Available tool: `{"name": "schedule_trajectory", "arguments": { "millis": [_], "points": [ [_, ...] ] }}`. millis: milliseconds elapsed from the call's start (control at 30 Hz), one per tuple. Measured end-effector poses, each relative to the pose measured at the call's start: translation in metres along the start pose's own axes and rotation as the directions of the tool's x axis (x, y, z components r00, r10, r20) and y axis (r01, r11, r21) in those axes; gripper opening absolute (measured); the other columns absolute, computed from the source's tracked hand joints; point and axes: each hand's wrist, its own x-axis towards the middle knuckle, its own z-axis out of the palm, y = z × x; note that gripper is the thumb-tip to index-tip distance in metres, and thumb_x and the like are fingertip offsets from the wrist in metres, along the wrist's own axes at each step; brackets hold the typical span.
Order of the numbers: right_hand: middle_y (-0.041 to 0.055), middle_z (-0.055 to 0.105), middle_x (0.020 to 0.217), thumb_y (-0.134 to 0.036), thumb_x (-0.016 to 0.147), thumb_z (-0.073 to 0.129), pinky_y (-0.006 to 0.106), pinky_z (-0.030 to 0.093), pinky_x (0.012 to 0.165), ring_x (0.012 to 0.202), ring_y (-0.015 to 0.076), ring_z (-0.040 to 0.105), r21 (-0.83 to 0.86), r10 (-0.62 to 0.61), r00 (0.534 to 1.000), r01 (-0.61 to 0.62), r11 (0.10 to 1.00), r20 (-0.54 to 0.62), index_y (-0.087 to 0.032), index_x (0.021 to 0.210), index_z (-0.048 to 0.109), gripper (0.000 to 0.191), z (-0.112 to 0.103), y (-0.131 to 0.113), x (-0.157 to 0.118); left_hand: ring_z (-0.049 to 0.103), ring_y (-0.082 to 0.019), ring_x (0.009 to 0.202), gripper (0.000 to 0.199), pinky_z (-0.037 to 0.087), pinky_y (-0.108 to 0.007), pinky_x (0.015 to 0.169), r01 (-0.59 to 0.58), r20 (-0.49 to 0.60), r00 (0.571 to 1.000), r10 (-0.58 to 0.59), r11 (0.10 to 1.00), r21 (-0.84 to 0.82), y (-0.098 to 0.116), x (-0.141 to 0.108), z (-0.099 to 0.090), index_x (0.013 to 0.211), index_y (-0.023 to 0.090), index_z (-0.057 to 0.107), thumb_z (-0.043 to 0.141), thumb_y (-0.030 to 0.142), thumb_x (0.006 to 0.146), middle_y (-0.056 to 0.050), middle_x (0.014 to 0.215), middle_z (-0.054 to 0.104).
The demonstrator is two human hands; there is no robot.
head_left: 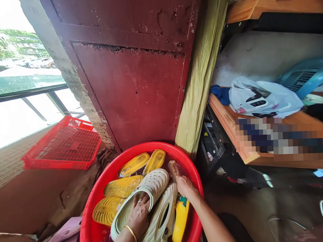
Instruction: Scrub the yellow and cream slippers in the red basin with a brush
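Observation:
A large red basin [86,208] holds water and several pieces of footwear. My left hand [139,211], with a gold bangle at the wrist, reaches into the opening of a pale green clog [157,181] and holds it; part of the fingers is hidden inside. My right hand [187,186] is closed around a scrub brush [173,168] at the basin's right side, its bristle end showing past the fist. A second pale clog [164,212] lies beside the first. Yellow slippers [124,187] rest sole-up along the left and back. Another yellow slipper [181,222] leans at the right.
A red plastic crate [69,145] stands to the left. Behind the basin is a dark red door [134,93] with a greenish curtain [199,84] beside it. At right, a wooden table [225,118] carries a white plastic bag [263,96]. Pink footwear [62,234] lies left of the basin.

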Motion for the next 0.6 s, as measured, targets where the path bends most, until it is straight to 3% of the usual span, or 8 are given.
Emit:
{"name": "schedule_trajectory", "arguments": {
  "millis": [100, 200, 300, 400, 467, 600],
  "points": [
    [0.0181, 0.072, 0.121, -0.012, 0.094, 0.041, 0.038, 0.048, 0.099, 0.116, 0.0270, 0.067, -0.010, -0.010, 1.000, 0.010, 1.000, -0.016, -0.016, 0.141, 0.060, 0.051, -0.004, -0.008, -0.001, 0.043, -0.035, 0.146, 0.087, 0.022, -0.060, 0.124, 0.007, 0.010, 1.000, -0.007, 1.000, -0.009, -0.003, 0.002, 0.000, 0.151, 0.025, 0.050, 0.048, -0.001, 0.067, -0.012, 0.160, 0.045],
    [0.0143, 0.069, 0.125, -0.016, 0.097, 0.040, 0.035, 0.050, 0.095, 0.109, 0.0250, 0.068, -0.039, -0.150, 0.989, 0.150, 0.988, 0.005, -0.024, 0.148, 0.053, 0.054, -0.007, -0.020, -0.016, 0.044, -0.033, 0.146, 0.078, 0.022, -0.058, 0.124, 0.026, -0.004, 1.000, -0.026, 1.000, 0.008, -0.004, 0.003, 0.005, 0.149, 0.026, 0.053, 0.047, 0.002, 0.074, -0.013, 0.157, 0.050],
    [0.0129, 0.071, 0.120, -0.016, 0.096, 0.040, 0.034, 0.054, 0.086, 0.097, 0.0248, 0.070, -0.043, -0.335, 0.941, 0.337, 0.941, 0.050, -0.028, 0.148, 0.054, 0.055, -0.005, -0.032, -0.042, 0.047, -0.033, 0.144, 0.071, 0.021, -0.063, 0.122, 0.054, -0.019, 0.998, -0.053, 0.998, 0.034, -0.001, 0.004, 0.012, 0.148, 0.025, 0.054, 0.045, 0.004, 0.081, -0.017, 0.148, 0.058],
    [0.0087, 0.071, 0.120, -0.018, 0.095, 0.044, 0.029, 0.054, 0.087, 0.098, 0.0226, 0.070, 0.042, -0.480, 0.875, 0.478, 0.877, 0.065, -0.030, 0.146, 0.055, 0.054, -0.004, -0.037, -0.062, 0.047, -0.034, 0.143, 0.067, 0.020, -0.067, 0.121, 0.050, -0.077, 0.996, -0.048, 0.998, 0.027, 0.004, 0.004, 0.018, 0.148, 0.029, 0.054, 0.043, 0.006, 0.086, -0.017, 0.147, 0.060],
    [0.0069, 0.071, 0.122, -0.019, 0.096, 0.043, 0.028, 0.054, 0.087, 0.098, 0.0214, 0.070, 0.007, -0.470, 0.880, 0.471, 0.882, 0.072, -0.034, 0.146, 0.055, 0.053, -0.010, -0.036, -0.061, 0.049, -0.036, 0.141, 0.063, 0.022, -0.066, 0.121, 0.044, -0.127, 0.991, -0.042, 0.999, 0.014, 0.007, 0.005, 0.021, 0.145, 0.032, 0.057, 0.041, 0.006, 0.090, -0.015, 0.147, 0.060],
    [0.0135, 0.071, 0.115, -0.011, 0.097, 0.037, 0.031, 0.053, 0.084, 0.093, 0.0228, 0.071, -0.218, -0.216, 0.976, 0.209, 0.953, -0.006, -0.028, 0.148, 0.054, 0.056, -0.028, -0.026, -0.036, 0.059, -0.033, 0.131, 0.056, 0.028, -0.059, 0.121, 0.023, -0.206, 0.978, -0.015, 0.999, 0.038, 0.014, 0.010, 0.030, 0.147, 0.034, 0.055, 0.042, 0.012, 0.096, -0.012, 0.138, 0.068]
  ]
}}
